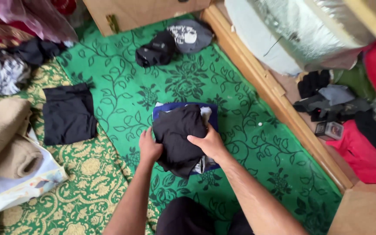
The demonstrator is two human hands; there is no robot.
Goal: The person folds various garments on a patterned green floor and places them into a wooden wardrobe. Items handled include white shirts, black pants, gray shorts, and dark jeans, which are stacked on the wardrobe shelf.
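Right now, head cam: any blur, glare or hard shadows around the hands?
Head view: soft, even light and no hard shadows; left hand and right hand are sharp on the black garment; glare only on the silver foil bundle at top right; the frame's edges look slightly smeared.

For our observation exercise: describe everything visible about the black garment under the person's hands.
The black garment is soft, matte cloth, loosely folded into a rumpled bundle with creased edges. It lies on top of a blue folded cloth on the green leaf-patterned carpet. The left hand presses its left edge; the right hand grips its right side.
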